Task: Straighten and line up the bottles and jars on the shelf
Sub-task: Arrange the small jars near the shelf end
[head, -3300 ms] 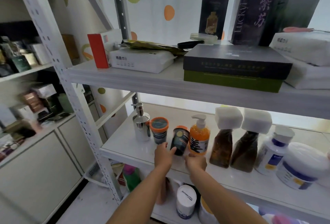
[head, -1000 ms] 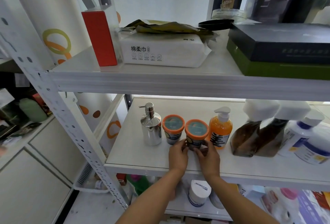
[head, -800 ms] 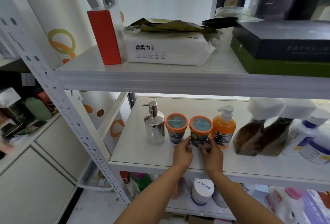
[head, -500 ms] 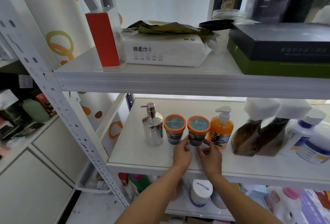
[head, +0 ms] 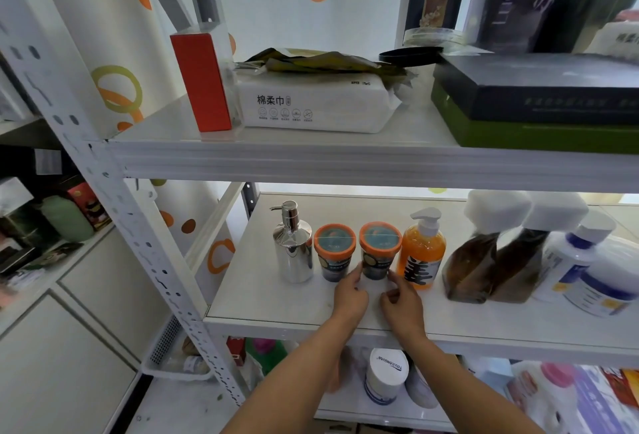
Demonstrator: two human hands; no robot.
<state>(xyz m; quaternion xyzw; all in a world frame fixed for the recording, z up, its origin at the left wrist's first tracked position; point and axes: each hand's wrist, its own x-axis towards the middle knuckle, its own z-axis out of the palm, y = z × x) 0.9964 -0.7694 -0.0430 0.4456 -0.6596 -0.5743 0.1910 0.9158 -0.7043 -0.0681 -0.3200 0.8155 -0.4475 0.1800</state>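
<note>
Orange-lidded jar (head: 378, 253) stands upright on the middle shelf (head: 269, 295), toward its left end, between a twin jar (head: 334, 253) and an orange pump bottle (head: 422, 257) filled with orange liquid. A chrome pump bottle (head: 294, 253) starts the row at the left. Both forearms reach in over the front edge. The left hand (head: 351, 292) lays extended fingertips on the jar's lower left, not clasping it. The right hand (head: 401, 302) is loosely curled and grasps nothing, just beside the jar's lower right.

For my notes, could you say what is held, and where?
Nothing seems gripped: left hand and right hand touch the second jar at its lower sides.
</note>
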